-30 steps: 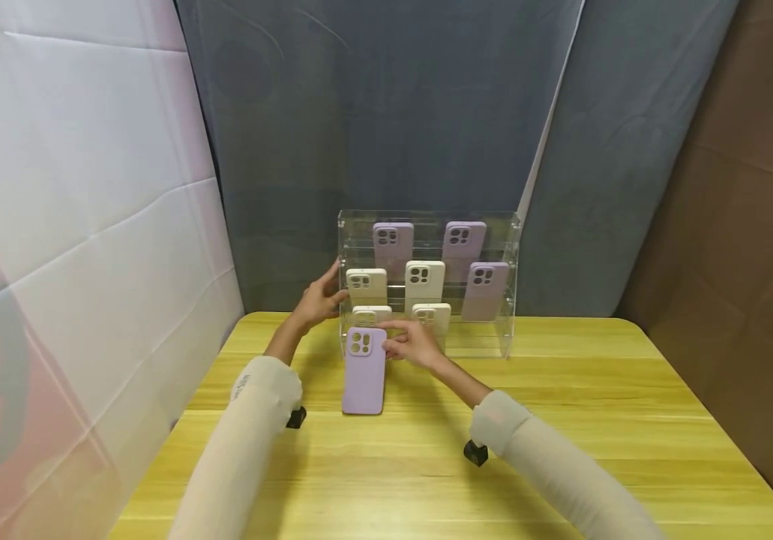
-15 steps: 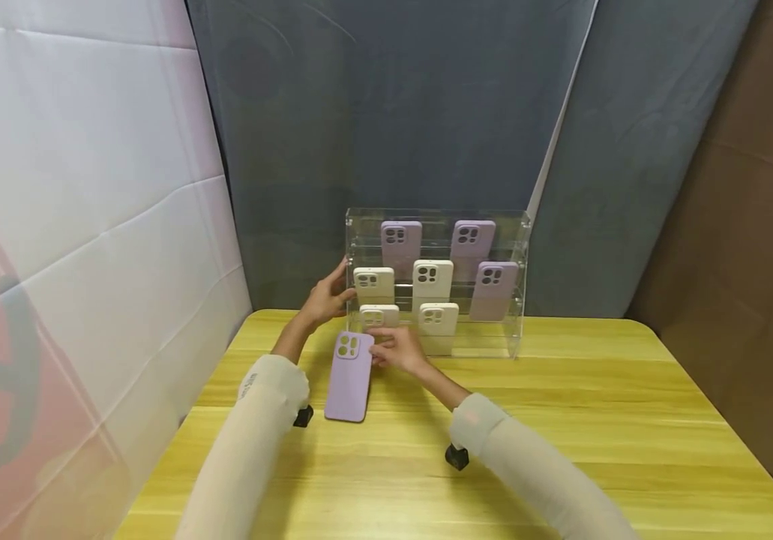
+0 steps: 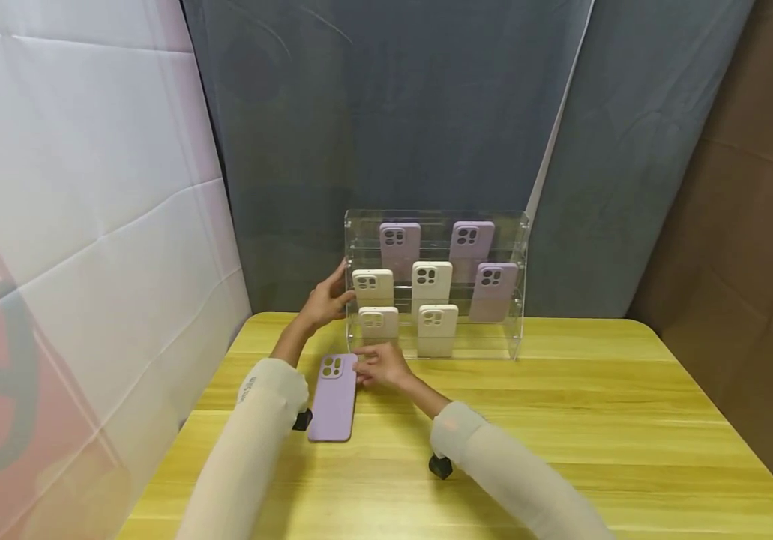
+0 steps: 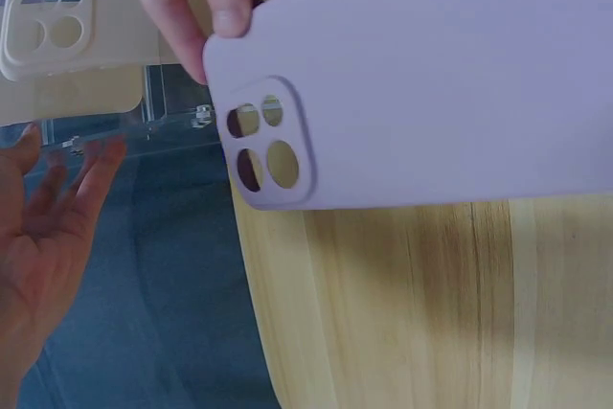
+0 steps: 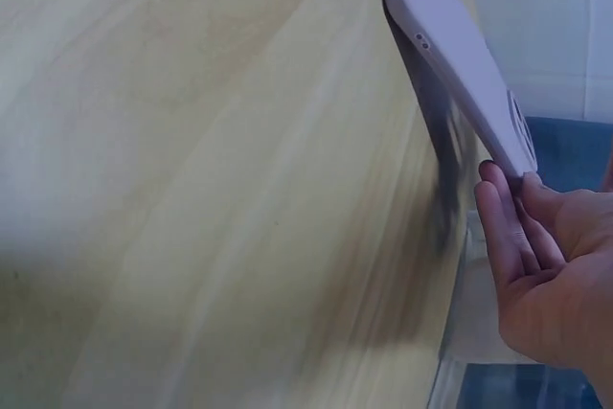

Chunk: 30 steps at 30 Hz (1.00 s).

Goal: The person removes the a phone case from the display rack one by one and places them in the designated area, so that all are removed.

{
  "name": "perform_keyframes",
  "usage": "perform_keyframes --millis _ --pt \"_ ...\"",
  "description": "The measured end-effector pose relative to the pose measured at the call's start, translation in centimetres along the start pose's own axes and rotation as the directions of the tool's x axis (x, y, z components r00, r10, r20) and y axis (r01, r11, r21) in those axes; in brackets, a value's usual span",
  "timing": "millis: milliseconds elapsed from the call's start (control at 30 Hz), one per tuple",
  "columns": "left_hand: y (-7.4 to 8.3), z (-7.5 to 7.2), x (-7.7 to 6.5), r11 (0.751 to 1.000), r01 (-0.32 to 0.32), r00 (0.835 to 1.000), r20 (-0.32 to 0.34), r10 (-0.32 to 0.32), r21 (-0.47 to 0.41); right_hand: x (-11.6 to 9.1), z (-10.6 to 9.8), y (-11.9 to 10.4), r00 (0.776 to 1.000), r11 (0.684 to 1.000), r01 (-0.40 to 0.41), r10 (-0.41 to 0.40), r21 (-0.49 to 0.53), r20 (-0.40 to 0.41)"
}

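Observation:
By its upper corner, my right hand (image 3: 385,366) pinches a lilac phone case (image 3: 334,401) with camera cutouts between thumb and fingers. In the right wrist view the case (image 5: 460,55) slants over the wood, its lower end close to the tabletop; whether that end touches cannot be told. My left hand (image 3: 322,303) rests its fingertips against the left side of a clear acrylic stand (image 3: 487,346). In the left wrist view those fingers (image 4: 91,179) are fairly straight. Several lilac cases (image 3: 400,247) and cream cases (image 3: 432,283) stand on its tiers.
A yellow wood-grain table (image 3: 561,420) lies under everything. Behind the stand hangs a dark grey curtain (image 3: 426,112), with a white cloth wall (image 3: 109,150) on the left and a brown one (image 3: 710,195) on the right.
My right hand has brought the lilac phone case left and nearer to me, away from the stand's front, tilting it slightly. The left hand has stayed at the stand's side.

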<state>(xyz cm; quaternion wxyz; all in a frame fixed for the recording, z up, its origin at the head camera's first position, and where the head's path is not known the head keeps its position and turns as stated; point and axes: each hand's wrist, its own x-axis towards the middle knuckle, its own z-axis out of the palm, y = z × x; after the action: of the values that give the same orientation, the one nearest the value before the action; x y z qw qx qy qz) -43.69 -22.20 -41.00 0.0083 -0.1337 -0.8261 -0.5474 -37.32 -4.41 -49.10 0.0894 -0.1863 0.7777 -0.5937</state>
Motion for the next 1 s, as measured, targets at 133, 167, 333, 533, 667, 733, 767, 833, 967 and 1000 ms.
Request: perform_keyframes --millis 133,167,333,533,667,733,767,833,967,1000 --pt "0.0 0.0 0.0 1.0 -0.002 1.0 -0.001 0.002 0.0 0.0 0.7 0.3 1.0 1.0 -0.022 0.022 0.01 -0.001" --pt "0.0 0.0 0.0 1.0 -0.002 1.0 0.0 0.002 0.0 0.0 0.8 0.4 0.999 0.999 -0.032 0.032 0.012 -0.004" --pt "0.0 0.0 0.1 1.0 0.0 1.0 0.003 0.0 0.005 -0.2 1.3 0.9 0.997 0.997 -0.074 0.074 0.02 0.002" --pt "0.9 -0.2 -0.3 1.0 0.005 1.0 0.022 -0.005 -0.004 -0.2 1.7 1.4 0.996 0.995 -0.087 0.087 0.046 -0.009" --pt "1.2 -0.2 -0.4 0.999 0.026 0.999 0.033 -0.025 -0.019 -0.3 1.9 1.4 0.995 0.994 -0.095 0.097 0.053 -0.038" --pt "0.7 -0.1 -0.3 1.0 0.02 0.999 0.027 -0.019 -0.015 -0.4 2.0 1.4 0.993 0.993 -0.104 0.107 0.056 -0.051" --pt "0.2 -0.1 -0.1 1.0 0.016 1.0 0.022 -0.015 -0.013 -0.5 2.1 1.4 0.991 0.992 -0.114 0.117 0.061 -0.056" --pt "-0.2 0.0 0.0 1.0 0.005 1.0 0.014 -0.005 -0.007 -0.5 2.2 1.3 0.989 0.989 -0.131 0.135 0.065 -0.066" --pt "-0.3 0.0 0.0 1.0 -0.003 1.0 0.007 0.003 0.003 -0.5 2.4 1.4 0.984 0.987 -0.147 0.153 0.07 -0.093" --pt "-0.3 -0.1 0.1 1.0 -0.003 1.0 0.005 0.003 0.004 -0.5 2.5 1.4 0.983 0.986 -0.148 0.154 0.072 -0.1"
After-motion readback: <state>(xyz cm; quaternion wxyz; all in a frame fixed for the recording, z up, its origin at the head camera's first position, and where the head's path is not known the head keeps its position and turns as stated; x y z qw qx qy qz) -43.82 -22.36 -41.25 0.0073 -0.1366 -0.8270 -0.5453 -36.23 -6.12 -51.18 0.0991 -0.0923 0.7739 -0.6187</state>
